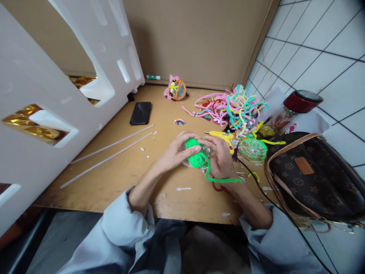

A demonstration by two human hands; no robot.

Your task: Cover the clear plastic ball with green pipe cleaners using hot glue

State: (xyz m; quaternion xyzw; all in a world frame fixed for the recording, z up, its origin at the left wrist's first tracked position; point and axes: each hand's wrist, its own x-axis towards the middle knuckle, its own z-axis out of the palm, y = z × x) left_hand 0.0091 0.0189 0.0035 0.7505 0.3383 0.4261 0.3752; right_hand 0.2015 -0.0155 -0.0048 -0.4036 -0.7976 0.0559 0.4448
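A clear, rounded plastic piece wrapped in bright green pipe cleaner [196, 161] is between my hands, just above the front of the table. My left hand [182, 150] is closed around its left side, the thumb lying across the green coils. On the other side, my right hand [219, 156] has its fingers bent against the top right edge. A loose green tail [209, 177] curves down and runs right, across the right wrist. Behind the right hand lies a yellow hot glue gun [221, 135], its nozzle pointing left. My right palm is hidden.
A tangle of coloured pipe cleaners [234, 106], a second green-wrapped clear piece [253, 148], a red-lidded jar [299, 102] and a brown handbag [316, 179] crowd the right. Leftward are two glue sticks [114, 156], a phone [140, 113] and a white crate [108, 68]. A decorated ball [176, 89] sits behind.
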